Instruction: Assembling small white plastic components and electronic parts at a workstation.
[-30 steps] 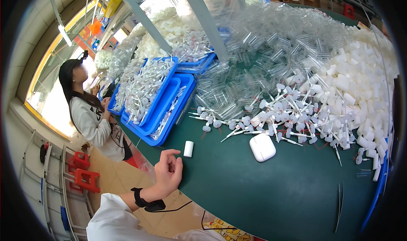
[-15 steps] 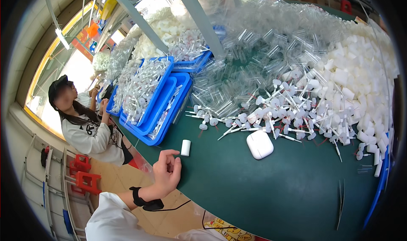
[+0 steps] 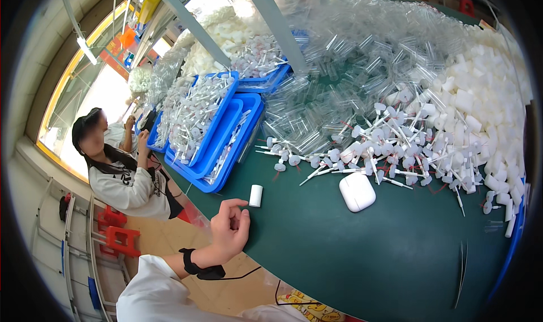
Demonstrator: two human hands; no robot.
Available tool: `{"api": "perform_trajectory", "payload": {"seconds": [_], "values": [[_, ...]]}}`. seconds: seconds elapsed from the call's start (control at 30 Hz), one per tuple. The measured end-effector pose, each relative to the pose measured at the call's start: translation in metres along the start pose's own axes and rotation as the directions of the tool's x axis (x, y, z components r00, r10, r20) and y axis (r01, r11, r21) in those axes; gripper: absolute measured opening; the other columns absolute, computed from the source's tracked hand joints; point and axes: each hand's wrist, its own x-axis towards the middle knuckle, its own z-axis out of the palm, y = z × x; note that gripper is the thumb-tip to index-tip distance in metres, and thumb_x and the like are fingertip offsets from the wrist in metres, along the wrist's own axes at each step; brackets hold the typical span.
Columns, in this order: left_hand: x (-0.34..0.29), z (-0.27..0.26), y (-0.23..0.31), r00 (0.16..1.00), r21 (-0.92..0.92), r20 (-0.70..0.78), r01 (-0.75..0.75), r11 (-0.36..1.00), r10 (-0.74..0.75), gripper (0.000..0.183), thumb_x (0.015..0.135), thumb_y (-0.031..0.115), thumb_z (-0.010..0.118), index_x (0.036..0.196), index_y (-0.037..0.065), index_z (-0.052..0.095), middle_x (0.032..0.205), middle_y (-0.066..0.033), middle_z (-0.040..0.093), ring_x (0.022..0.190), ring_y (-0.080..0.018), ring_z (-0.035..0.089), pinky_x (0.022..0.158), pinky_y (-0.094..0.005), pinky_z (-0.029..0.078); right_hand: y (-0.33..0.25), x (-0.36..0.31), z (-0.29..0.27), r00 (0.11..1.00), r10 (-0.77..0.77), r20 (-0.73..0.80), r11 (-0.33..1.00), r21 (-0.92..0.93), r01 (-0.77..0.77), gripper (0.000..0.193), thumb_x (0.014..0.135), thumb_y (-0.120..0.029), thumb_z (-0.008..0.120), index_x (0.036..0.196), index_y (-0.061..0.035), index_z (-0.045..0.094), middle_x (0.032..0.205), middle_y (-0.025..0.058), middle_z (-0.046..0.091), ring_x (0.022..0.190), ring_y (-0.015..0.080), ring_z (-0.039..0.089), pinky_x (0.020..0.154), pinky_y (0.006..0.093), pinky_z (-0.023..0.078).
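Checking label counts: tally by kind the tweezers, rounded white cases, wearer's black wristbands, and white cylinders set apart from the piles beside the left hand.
White cylinder beside the left hand: 1
Rounded white case: 1
Tweezers: 1 pair
Black wristband: 1
Total: 4

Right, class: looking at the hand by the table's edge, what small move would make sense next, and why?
Probably the left hand should open its curled fingers slightly and pinch the small white cylinder. The hand looks empty, and the cylinder is right beside the index fingertip, though whether they touch is unclear.
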Motion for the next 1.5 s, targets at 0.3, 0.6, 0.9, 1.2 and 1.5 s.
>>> {"api": "perform_trajectory", "payload": {"seconds": [0.3, 0.6, 0.9, 1.2, 1.5], "values": [[-0.001, 0.008, 0.005, 1.0, -0.003, -0.015, 0.005, 1.0, -0.005, 0.015, 0.08, -0.001, 0.056, 0.093, 0.003, 0.052, 0.051, 0.0022, 0.038, 0.042, -0.0046, 0.034, 0.04, -0.0218, 0.025, 0.004, -0.004, -0.022, 0.989, -0.089, 0.115, 0.988, -0.112, 0.102, 0.053, 0.077, -0.027, 0.051, 0.12, 0.0013, 0.038, 0.092, 0.0183, 0.044, 0.081, 0.0299, 0.052, 0.078, 0.0384, 0.045], [-0.01, 0.002, -0.009, 0.998, 0.001, 0.008, -0.056, 0.998, 0.056, 0.012, 0.084, -0.001, 0.048, 0.095, 0.002, 0.051, 0.054, 0.0029, 0.034, 0.045, -0.0045, 0.028, 0.043, -0.0236, 0.018, -0.113, -0.012, -0.162, 0.854, 0.248, 0.458, 0.866, -0.5, 0.018, 0.052, 0.077, -0.025, 0.051, 0.121, 0.0003, 0.037, 0.09, 0.0173, 0.044, 0.078, 0.029, 0.053, 0.076, 0.0376, 0.046], [-0.003, 0.002, -0.024, 0.997, -0.038, 0.071, 0.019, 0.999, -0.016, 0.012, 0.089, 0.002, 0.043, 0.1, 0.001, 0.047, 0.067, 0.0018, 0.031, 0.059, -0.0049, 0.028, 0.053, -0.0211, 0.021, -0.179, 0.027, -0.225, 0.684, 0.374, 0.626, 0.82, -0.568, 0.072, 0.051, 0.077, -0.022, 0.052, 0.121, -0.0008, 0.037, 0.087, 0.0163, 0.044, 0.075, 0.0281, 0.054, 0.075, 0.0368, 0.047], [-0.006, -0.005, 0.018, 0.994, 0.064, 0.097, -0.055, 0.996, 0.049, 0.013, 0.088, 0.004, 0.051, 0.1, 0.0, 0.054, 0.063, -0.0018, 0.043, 0.055, -0.011, 0.036, 0.052, -0.0233, 0.034, -0.12, 0.095, -0.188, 0.577, 0.815, -0.051, 0.31, -0.803, -0.509, 0.055, 0.072, -0.009, 0.056, 0.122, -0.002, 0.034, 0.113, 0.0253, 0.041, 0.105, 0.0386, 0.048, 0.089, 0.0463, 0.041], [-0.003, -0.003, 0.01, 0.996, 0.022, 0.052, -0.069, 0.997, 0.068, 0.013, 0.089, 0.006, 0.052, 0.1, -0.001, 0.054, 0.067, -0.0034, 0.046, 0.057, -0.0108, 0.038, 0.052, -0.0228, 0.034, -0.035, 0.119, -0.163, 0.219, 0.758, -0.614, -0.09, -0.432, -0.897, 0.049, 0.077, -0.006, 0.059, 0.121, 0.0027, 0.041, 0.126, 0.0223, 0.037, 0.12, 0.0383, 0.035, 0.101, 0.0473, 0.025]]}}
